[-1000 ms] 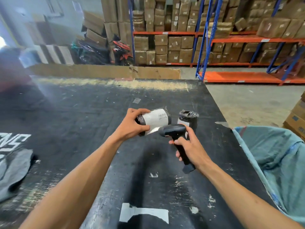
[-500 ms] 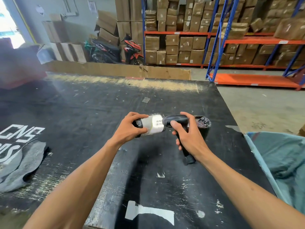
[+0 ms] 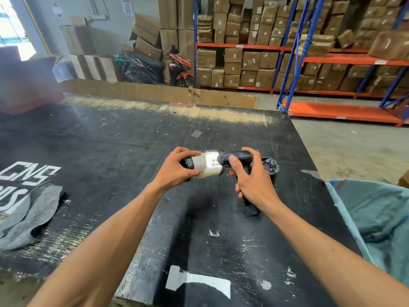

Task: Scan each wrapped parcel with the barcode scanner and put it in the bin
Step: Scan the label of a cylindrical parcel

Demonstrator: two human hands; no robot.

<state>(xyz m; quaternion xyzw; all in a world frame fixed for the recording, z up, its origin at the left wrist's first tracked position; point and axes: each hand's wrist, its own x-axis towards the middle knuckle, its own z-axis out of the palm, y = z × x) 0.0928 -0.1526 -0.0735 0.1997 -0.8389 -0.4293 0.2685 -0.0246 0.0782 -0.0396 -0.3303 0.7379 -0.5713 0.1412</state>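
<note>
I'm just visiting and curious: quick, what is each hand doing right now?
Left hand: closed around the wrapped parcel, label facing up.
Right hand: closed on the barcode scanner, its head at the label.

arms: bare, no sleeves | hands (image 3: 177, 171): bare, ungloved

Daylight blew out the doorway (image 3: 11, 29) at upper left and washed a hazy flare across the near end of the black table (image 3: 132, 140). The parcel's white label (image 3: 207, 163) glared. Soft arm shadows fell on the tabletop. Wide-angle bending curved the shelving (image 3: 294, 52); the left edge blurred.
</note>
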